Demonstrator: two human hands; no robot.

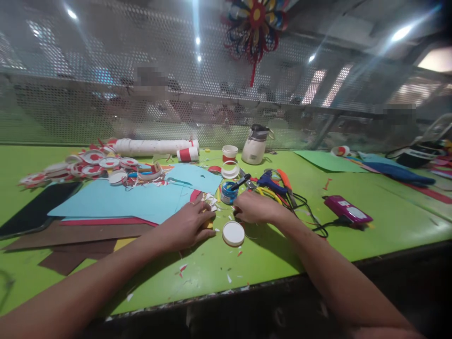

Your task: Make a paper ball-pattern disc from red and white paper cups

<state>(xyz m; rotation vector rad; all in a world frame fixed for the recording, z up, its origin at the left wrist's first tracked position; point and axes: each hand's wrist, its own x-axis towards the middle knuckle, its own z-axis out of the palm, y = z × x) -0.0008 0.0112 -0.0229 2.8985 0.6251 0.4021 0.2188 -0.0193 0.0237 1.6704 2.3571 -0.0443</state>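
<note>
The left hand point(192, 223), fingers partly spread, lies over a small yellow piece point(209, 225) that it may or may not grip, while the curled right hand point(252, 207) sits just beside a small jar with blue sides point(228, 195), its fingertips hidden, so I cannot tell what it holds. A knuckle catching the slanting black stick point(242, 181) above the jar could tip it towards the light-blue paper sheets point(116, 200); a sleeveless forearm sweep could scatter white paper scraps point(213, 202) onto the round white disc point(233, 233) on the green worktop point(197, 278).
</note>
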